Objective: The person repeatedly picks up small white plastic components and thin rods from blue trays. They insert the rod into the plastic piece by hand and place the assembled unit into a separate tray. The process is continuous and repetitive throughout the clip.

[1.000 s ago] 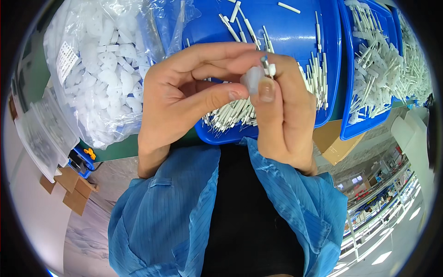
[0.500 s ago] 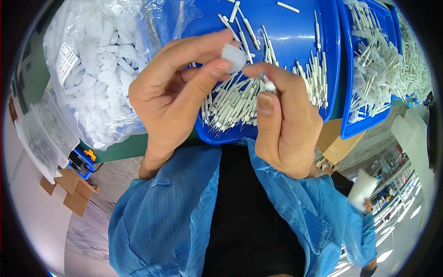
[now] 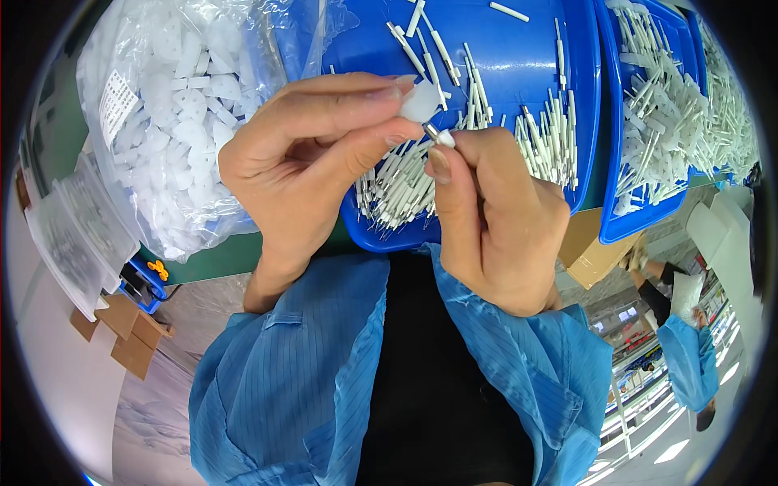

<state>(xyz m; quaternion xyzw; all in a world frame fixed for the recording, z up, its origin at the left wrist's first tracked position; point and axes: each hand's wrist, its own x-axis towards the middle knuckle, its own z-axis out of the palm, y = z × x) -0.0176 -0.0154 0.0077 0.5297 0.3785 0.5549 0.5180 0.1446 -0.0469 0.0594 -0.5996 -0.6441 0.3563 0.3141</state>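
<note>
Between the thumb and fingers of my left hand [image 3: 304, 146] is a translucent white plastic piece [image 3: 421, 103], flat with a rounded edge. My right hand [image 3: 506, 211] pinches a white rod with a metal tip [image 3: 438, 134]; most of its length is hidden in the fist. The metal tip points up and left, right by the lower edge of the plastic piece; whether they touch I cannot tell. Both hands are above a blue tray [image 3: 519, 65] in which many white rods with metal ends [image 3: 397, 190] lie heaped.
At the left lies a clear plastic bag [image 3: 174, 121] full of white plastic pieces. A second blue tray [image 3: 608, 219] at the right holds rods joined with white pieces. Beyond the table's green edge are a cardboard box [image 3: 592, 255] and a person in blue [image 3: 687, 356].
My right hand has brought the rod up and left, close to the plastic piece. The left fingers have straightened around that piece. The person in the background has moved to the right.
</note>
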